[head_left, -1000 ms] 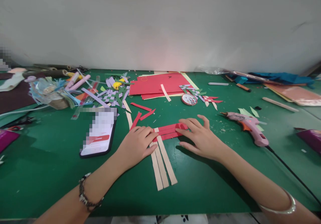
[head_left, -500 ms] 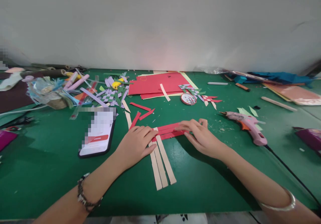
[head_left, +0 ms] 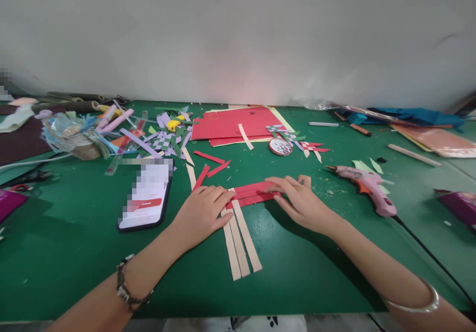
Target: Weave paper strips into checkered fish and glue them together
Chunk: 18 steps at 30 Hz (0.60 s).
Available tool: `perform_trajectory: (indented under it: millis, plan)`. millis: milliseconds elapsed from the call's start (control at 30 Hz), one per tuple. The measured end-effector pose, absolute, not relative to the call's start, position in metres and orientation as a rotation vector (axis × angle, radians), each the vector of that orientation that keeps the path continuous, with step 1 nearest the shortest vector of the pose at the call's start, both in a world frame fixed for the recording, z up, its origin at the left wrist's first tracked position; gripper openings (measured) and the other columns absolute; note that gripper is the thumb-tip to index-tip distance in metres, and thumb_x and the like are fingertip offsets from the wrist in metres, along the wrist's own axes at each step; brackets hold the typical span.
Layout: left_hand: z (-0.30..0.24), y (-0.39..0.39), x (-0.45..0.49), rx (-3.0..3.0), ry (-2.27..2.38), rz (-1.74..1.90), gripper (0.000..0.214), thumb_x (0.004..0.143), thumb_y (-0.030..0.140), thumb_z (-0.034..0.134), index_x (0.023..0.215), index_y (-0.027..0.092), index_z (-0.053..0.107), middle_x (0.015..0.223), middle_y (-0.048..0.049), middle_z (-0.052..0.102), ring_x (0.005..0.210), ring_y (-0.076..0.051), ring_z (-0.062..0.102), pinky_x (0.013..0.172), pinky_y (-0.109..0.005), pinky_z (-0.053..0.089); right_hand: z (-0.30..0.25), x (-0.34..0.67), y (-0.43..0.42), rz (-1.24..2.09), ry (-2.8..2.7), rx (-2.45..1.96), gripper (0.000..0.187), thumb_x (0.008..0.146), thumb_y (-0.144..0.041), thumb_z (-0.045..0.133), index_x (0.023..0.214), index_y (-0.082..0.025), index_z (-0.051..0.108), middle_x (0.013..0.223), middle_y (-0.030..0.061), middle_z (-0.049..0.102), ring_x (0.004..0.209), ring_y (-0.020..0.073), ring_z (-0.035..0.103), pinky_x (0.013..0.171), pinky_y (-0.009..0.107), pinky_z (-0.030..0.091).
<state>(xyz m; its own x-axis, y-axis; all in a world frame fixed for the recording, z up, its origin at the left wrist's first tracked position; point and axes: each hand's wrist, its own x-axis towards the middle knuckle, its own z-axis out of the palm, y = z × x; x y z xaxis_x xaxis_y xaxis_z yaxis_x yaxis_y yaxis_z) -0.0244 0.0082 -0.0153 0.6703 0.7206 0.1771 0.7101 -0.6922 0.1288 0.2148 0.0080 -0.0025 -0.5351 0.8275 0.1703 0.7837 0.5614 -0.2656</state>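
Observation:
Three beige paper strips (head_left: 241,245) lie side by side on the green table (head_left: 74,252), running toward me. Red paper strips (head_left: 250,195) cross them near their far ends. My left hand (head_left: 203,213) lies flat on the crossing, fingers together, pressing the left ends of the red strips and the beige strips down. My right hand (head_left: 299,200) rests at the right end of the red strips, fingers stretched out and touching them.
A phone (head_left: 147,195) lies left of my left hand. A pink glue gun (head_left: 366,186) with its cord is to the right. Red paper sheets (head_left: 234,124), a round tin (head_left: 280,146), woven paper scraps (head_left: 167,141) and loose strips lie behind.
My right hand drew its fingers in along the red strips' right end. The left hand stayed pressed on the crossing.

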Motion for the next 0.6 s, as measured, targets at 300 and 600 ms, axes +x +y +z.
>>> perform_trajectory:
  millis: [300,600]
  plan:
    - [-0.0142,0.0084,-0.0252,2.841,1.214,0.353,0.028,0.081,0.028,0.046,0.104,0.013,0.051,0.094,-0.0079,0.062,0.085,-0.021,0.057,0.073,-0.035,0.045,-0.0043,0.2173,0.0090,0.301,-2.477,-1.328,0.031,0.088,-0.022,0.027,0.118,-0.021,0.031,0.100,0.0063,0.063,0.092,0.0207,0.051,0.077,0.037,0.022]
    - [-0.0149,0.0084,-0.0252,2.811,1.221,0.338,0.029,0.081,0.028,0.045,0.106,0.013,0.050,0.097,-0.0082,0.061,0.086,-0.021,0.056,0.074,-0.035,0.044,-0.0040,0.2200,0.0093,0.196,-2.488,-1.364,0.034,0.087,-0.023,0.026,0.121,-0.021,0.031,0.101,0.0074,0.063,0.088,0.0209,0.051,0.075,0.037,0.024]
